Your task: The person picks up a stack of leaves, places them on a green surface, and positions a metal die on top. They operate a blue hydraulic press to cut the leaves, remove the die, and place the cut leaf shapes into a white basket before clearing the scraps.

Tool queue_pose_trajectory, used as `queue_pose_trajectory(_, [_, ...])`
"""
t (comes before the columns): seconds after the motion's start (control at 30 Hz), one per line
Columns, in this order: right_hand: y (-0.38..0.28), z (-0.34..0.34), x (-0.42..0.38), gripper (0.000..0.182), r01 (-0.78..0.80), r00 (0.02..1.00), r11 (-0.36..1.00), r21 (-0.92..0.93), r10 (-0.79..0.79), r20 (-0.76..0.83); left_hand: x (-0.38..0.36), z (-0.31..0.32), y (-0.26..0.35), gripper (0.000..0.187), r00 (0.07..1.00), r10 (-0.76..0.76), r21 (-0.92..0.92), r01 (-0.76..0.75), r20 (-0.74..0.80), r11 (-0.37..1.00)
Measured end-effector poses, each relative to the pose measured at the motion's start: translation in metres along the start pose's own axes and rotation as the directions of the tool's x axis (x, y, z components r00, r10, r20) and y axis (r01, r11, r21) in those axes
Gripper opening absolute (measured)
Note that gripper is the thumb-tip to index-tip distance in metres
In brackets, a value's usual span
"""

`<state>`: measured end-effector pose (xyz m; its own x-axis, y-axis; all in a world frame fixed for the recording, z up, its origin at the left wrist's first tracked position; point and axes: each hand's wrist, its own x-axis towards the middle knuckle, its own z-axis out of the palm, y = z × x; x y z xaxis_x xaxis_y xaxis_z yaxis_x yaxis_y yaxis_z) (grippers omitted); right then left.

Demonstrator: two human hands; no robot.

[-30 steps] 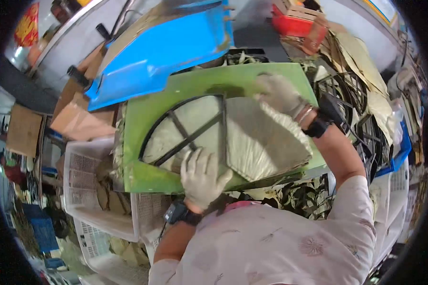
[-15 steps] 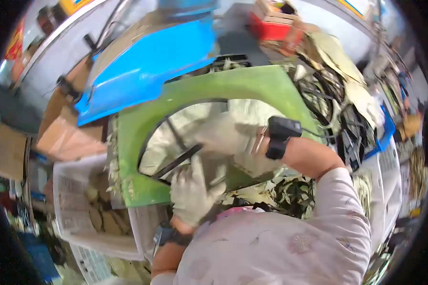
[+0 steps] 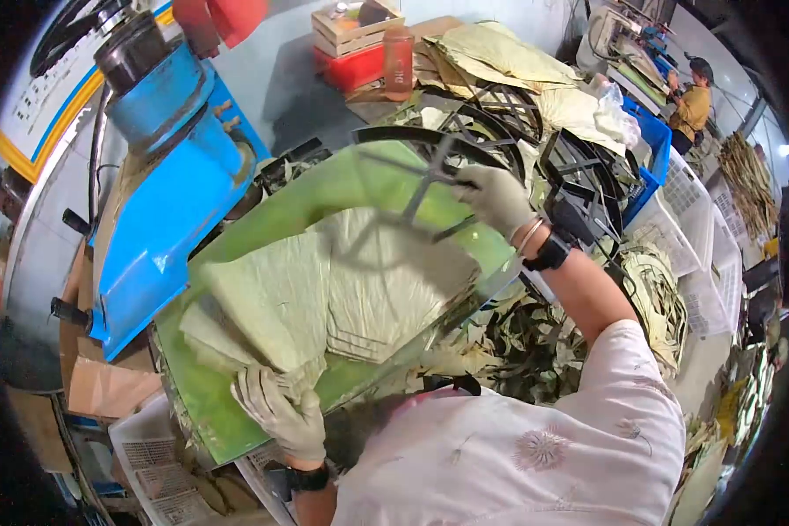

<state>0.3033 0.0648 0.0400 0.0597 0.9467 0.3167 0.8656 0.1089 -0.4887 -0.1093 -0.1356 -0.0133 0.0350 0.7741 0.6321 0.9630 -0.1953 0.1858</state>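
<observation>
My right hand point(image 3: 495, 197), in a pale glove, is closed around a spoke of a dark fan-shaped metal cutting die point(image 3: 431, 175). The die hangs tilted above the far right part of a green board point(image 3: 223, 421), blurred at its near side. Below it lie two stacks of large pale-green dried leaf sheets, the left stack point(image 3: 272, 294) and the right stack point(image 3: 394, 298), with edges cut straight. My left hand point(image 3: 280, 412), also gloved, rests at the near edge of the left stack with fingers stretched out and thumb apart.
A blue press machine point(image 3: 162, 254) stands at the left. More dark dies point(image 3: 579, 180) and leaf sheets point(image 3: 500, 53) pile up beyond the board. Leaf scraps point(image 3: 535, 364) lie to the right, crates point(image 3: 149, 451) at lower left. Another person point(image 3: 693, 105) is far right.
The cutting die has come up off the leaves, lifted to the right by my right hand. My left hand has moved left to the near edge of the leaves. The view has turned right.
</observation>
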Motion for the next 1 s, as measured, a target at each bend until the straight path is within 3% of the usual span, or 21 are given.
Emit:
queue_pose_trajectory(0.13, [0.077, -0.009, 0.018, 0.036, -0.399, 0.917, 0.917, -0.023, 0.399, 0.007, -0.006, 0.018, -0.002, 0.066, 0.997, -0.011, 0.201, 0.025, -0.071, 0.979])
queue_pose_trajectory(0.17, [0.097, -0.008, 0.02, 0.038, -0.396, 0.918, 0.918, 0.004, 0.396, 0.011, -0.007, 0.022, -0.004, 0.064, 0.997, -0.011, 0.244, 0.03, -0.078, 0.969])
queue_pose_trajectory(0.2, [0.114, -0.003, 0.021, 0.037, -0.405, 0.914, 0.909, -0.1, 0.4, -0.06, -0.007, 0.024, -0.005, 0.063, 0.997, -0.011, 0.287, 0.034, -0.079, 0.957])
queue_pose_trajectory(0.33, [0.144, 0.006, 0.024, 0.037, -0.485, 0.874, 0.87, -0.093, 0.486, -0.017, -0.008, 0.027, -0.005, 0.062, 0.998, -0.045, 0.26, 0.056, -0.051, 0.964])
queue_pose_trajectory(0.43, [0.175, 0.032, 0.022, 0.033, -0.348, 0.928, 0.928, -0.129, 0.322, -0.186, 0.001, 0.022, 0.006, 0.056, 0.999, -0.048, 0.278, 0.052, -0.022, 0.959])
queue_pose_trajectory(0.5, [0.164, 0.035, 0.03, 0.035, -0.245, 0.964, 0.964, -0.108, 0.23, -0.134, 0.001, 0.023, 0.008, 0.054, 0.999, -0.044, 0.281, 0.049, -0.023, 0.959])
queue_pose_trajectory(0.6, [0.079, 0.016, 0.04, 0.04, -0.051, 0.994, 0.999, -0.01, 0.05, -0.094, -0.001, 0.022, 0.005, 0.055, 1.0, -0.021, 0.27, 0.025, -0.017, 0.963])
queue_pose_trajectory(0.67, [0.044, 0.03, 0.049, 0.046, 0.209, 0.977, 0.971, 0.112, -0.213, 0.024, 0.001, 0.022, 0.012, 0.062, 0.996, 0.088, 0.221, -0.079, -0.031, 0.972])
queue_pose_trajectory(0.73, [0.001, 0.049, 0.041, 0.051, 0.42, 0.884, 0.869, 0.26, -0.457, 0.096, 0.004, 0.024, 0.037, 0.069, 0.984, 0.153, 0.109, -0.162, 0.086, 0.981])
queue_pose_trajectory(0.8, [-0.035, 0.073, 0.033, 0.054, 0.522, 0.824, 0.842, 0.135, -0.539, 0.172, 0.009, 0.038, 0.063, 0.071, 0.961, 0.263, -0.059, -0.259, 0.084, 0.964])
queue_pose_trajectory(0.83, [-0.046, 0.083, 0.03, 0.054, 0.532, 0.819, 0.837, 0.129, -0.547, 0.174, 0.012, 0.044, 0.069, 0.071, 0.964, 0.256, -0.06, -0.252, 0.075, 0.966])
queue_pose_trajectory(0.9, [-0.061, 0.099, 0.023, 0.057, 0.402, 0.827, 0.915, 0.017, -0.371, 0.422, 0.016, 0.052, 0.072, 0.068, 0.917, 0.347, -0.197, -0.309, 0.196, 0.93])
queue_pose_trajectory(1.0, [-0.069, 0.098, -0.011, 0.057, 0.399, 0.858, 0.917, 0.007, -0.376, 0.35, 0.016, 0.052, 0.068, 0.067, 0.903, 0.362, -0.22, -0.314, 0.23, 0.924])
